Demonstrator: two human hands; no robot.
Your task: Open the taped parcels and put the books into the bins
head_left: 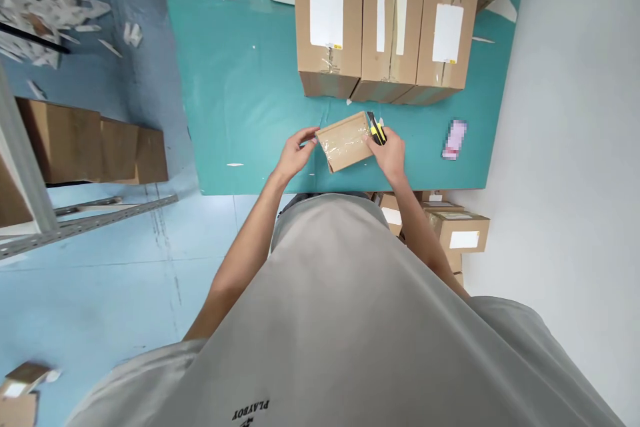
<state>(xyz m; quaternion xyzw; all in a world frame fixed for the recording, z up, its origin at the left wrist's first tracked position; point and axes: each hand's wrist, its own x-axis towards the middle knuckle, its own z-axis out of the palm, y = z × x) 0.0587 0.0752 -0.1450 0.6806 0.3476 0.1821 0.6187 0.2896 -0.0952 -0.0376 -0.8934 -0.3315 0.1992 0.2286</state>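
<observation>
A small brown cardboard box [345, 142] with shiny clear tape across it lies tilted between my hands, close to the table's front edge. The fingertips and thumb of my left hand [295, 155] close on its left end. A black-and-yellow box cutter [377, 130] is held in my right hand [391, 153], its dark end pointing away from me. My right thumb also rests against the box's right end. The lower left end of the box shows a small gap at the corner.
Three taped cartons [390, 33] with white labels stand in a row at the back of the green table [235, 93]. A blurred pink item [454, 140] lies at the right. More boxes [463, 230] are below the table's right side. A metal rack [90, 227] stands left.
</observation>
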